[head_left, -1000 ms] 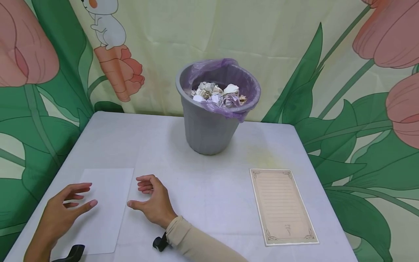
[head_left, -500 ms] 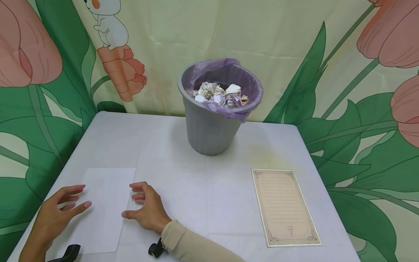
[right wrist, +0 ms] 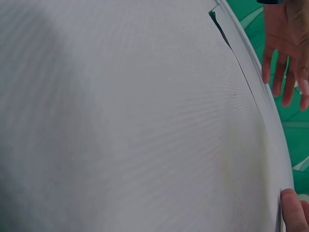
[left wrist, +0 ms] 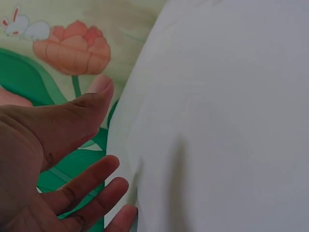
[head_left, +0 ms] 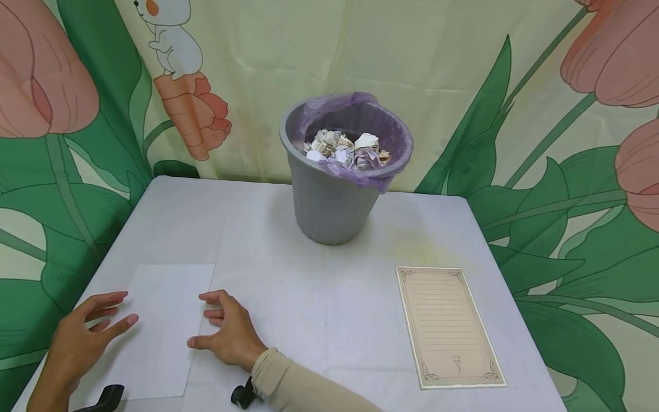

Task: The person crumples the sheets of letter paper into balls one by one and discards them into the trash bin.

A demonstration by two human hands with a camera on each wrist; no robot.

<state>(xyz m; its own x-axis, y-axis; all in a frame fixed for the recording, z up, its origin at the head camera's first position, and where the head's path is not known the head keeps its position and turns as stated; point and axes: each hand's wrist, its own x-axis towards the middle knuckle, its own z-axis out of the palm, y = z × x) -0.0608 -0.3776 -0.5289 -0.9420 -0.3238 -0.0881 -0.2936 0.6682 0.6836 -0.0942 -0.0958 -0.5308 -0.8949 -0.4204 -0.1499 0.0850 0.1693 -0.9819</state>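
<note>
A blank white sheet of paper [head_left: 159, 332] lies at the front left of the white table. My left hand [head_left: 82, 340] is at its left edge, fingers loosely bent with the thumb apart, holding nothing. Across from it, my right hand [head_left: 231, 337] is at the right edge, thumb and fingers spread and overlapping that edge in the head view. The left wrist view shows my left hand [left wrist: 29, 150] with a gap between thumb and fingers, beside the white surface. In the right wrist view, my right fingertips [right wrist: 292, 210] are at the lower right corner, with the left hand [right wrist: 285, 43] opposite.
A grey bin [head_left: 332, 209] with a purple liner [head_left: 393, 143] stands at the back middle, holding crumpled paper [head_left: 332, 143]. A lined, bordered sheet of letter paper [head_left: 448, 326] lies at the right. A printed floral curtain [head_left: 334, 46] hangs behind the table [head_left: 309, 320].
Both hands have moved left and a little toward the front edge; the right hand has come to the sheet's right edge. The sheet, bin and letter paper stay put.
</note>
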